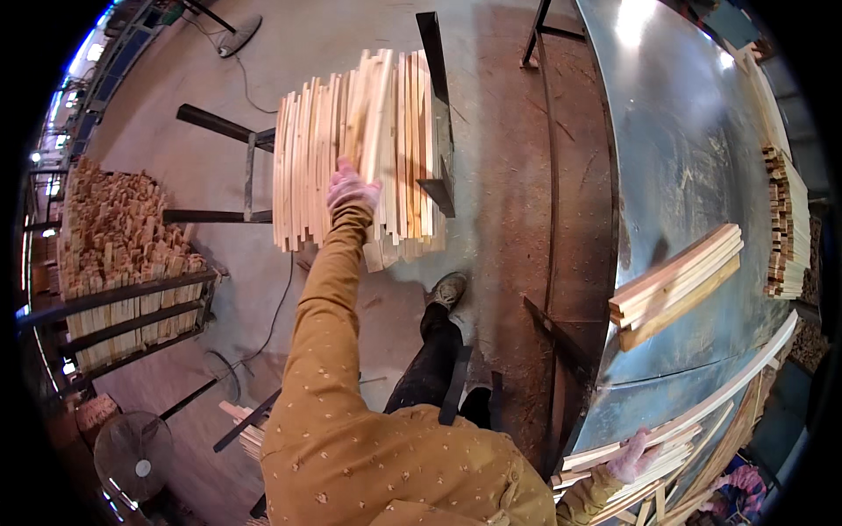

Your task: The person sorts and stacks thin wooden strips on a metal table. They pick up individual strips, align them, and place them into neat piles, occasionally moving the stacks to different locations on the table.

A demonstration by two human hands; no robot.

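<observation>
My left hand point(353, 186), in a thin pinkish glove, reaches forward over a wide stack of pale wooden strips point(307, 167) on a dark metal rack. Its fingers are closed on the near end of a couple of wooden strips point(372, 105), slightly tilted over the others. At the lower right, my right hand point(630, 458), gloved too, is closed on the edge of a pile of long wooden strips point(671, 456) at the metal table point(675, 167). Its fingertips are partly hidden. A small bundle of wooden strips point(680, 282) lies on the tabletop between.
Dark rack bars point(431, 57) rise beside the stack. More strips point(787, 223) are piled along the table's far right edge. A crate of wood pieces point(132, 237) and a fan point(136, 456) stand left. Another person's checked sleeve point(745, 485) shows lower right.
</observation>
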